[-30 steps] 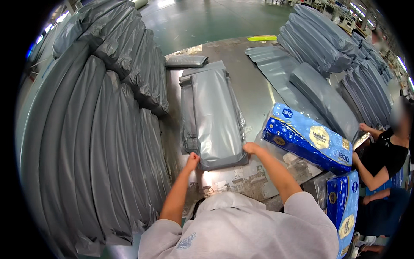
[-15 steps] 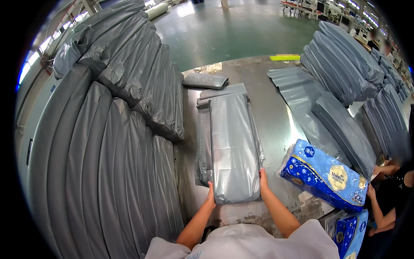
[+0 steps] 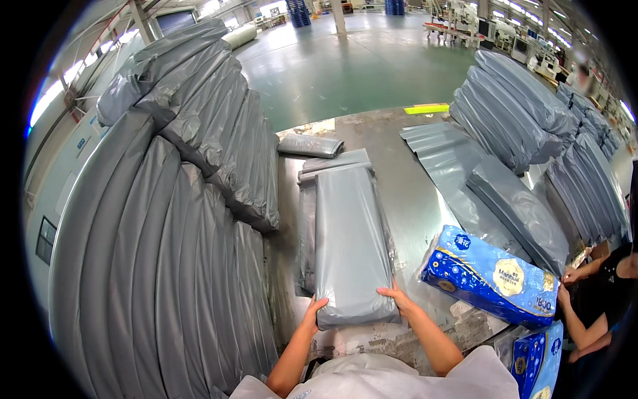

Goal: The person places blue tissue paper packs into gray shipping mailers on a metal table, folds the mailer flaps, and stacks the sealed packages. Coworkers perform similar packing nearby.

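Note:
A long grey plastic bag, filled out into a flat block, lies lengthwise in front of me on other folded grey plastic bags. My left hand grips its near left corner, thumb on top and fingers underneath or hidden. At the near right corner, my right hand holds the same bag, its thumb pressed over the upper face. The near end looks slightly raised off the metal table.
Tall stacks of grey plastic-wrapped packs rise on the left, others at the far right. A small folded grey bundle lies beyond. Blue tissue packs sit at the right, where a co-worker's hands touch one end.
Both thumbs have come over the top of the grey bag, and the hands now grip its near corners rather than flanking its sides. The whole view has tilted up a little.

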A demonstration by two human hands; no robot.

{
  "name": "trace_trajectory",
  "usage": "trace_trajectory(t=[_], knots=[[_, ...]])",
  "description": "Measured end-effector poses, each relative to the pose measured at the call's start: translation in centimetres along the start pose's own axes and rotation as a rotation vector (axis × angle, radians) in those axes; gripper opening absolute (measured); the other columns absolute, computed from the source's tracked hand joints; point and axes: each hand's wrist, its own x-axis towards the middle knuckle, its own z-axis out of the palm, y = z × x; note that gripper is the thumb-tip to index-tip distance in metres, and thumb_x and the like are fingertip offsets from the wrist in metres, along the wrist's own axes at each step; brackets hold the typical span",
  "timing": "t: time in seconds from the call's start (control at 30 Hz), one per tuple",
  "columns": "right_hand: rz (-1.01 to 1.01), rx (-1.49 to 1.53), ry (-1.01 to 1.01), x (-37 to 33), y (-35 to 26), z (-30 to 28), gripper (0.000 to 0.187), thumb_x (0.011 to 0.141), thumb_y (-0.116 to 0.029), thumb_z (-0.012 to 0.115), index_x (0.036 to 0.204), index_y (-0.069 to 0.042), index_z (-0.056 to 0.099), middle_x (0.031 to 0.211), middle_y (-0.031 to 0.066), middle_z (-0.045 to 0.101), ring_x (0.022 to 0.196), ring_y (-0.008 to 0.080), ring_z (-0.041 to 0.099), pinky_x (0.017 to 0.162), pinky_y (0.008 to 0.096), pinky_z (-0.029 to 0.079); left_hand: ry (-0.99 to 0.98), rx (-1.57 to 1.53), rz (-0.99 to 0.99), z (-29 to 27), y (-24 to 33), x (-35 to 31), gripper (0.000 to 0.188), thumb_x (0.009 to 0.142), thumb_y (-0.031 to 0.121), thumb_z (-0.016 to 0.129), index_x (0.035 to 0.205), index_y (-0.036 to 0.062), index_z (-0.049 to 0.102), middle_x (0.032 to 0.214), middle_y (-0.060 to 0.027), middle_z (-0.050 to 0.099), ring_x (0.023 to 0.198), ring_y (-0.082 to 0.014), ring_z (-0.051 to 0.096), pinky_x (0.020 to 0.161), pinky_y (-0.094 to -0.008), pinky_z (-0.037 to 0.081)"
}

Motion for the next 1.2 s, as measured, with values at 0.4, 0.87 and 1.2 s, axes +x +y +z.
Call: trace_trajectory(t=[0.4,0.87,1.2], knots=[[-0.351,-0.140,-0.154,11.7,-12.9,10.5,0.083,0.073,-0.036,0.059,0.134,-0.002,0.016,0.129,0.0144,0.035,0.117,0.0232,0.036,0.097,0.0326,0.029,0.149,-0.034,0.460,0.9,17.5,3.8,0.062,0.078,0.050,0.052,0.123,0.0068,0.043,0.119,-0.0106,0.049,0.106,-0.0235,0.048,0.090,-0.0367,0.038],[-0.481,-1.192,0.785,24.2,-2.6,1.6,0.052,0.071,-0.037,0.065,0.111,-0.006,0.051,0.108,0.0153,0.052,0.107,0.0307,0.045,0.090,0.0400,0.034,0.818,1.301,0.548,-13.2,6.1,20.5,0.068,0.067,0.027,0.067,0.123,0.0032,0.037,0.122,-0.0198,0.036,0.109,-0.0369,0.037,0.093,-0.0420,0.031],[0.021,-1.005,0.765,24.9,-6.3,-6.9,0.051,0.066,-0.036,0.067,0.094,0.005,0.058,0.095,0.0245,0.058,0.089,0.0369,0.057,0.077,0.0405,0.045,0.571,1.398,0.600,-6.5,3.9,22.4,0.079,0.061,0.005,0.068,0.130,0.0120,0.031,0.123,-0.0182,0.033,0.110,-0.0359,0.037,0.094,-0.0382,0.032]])
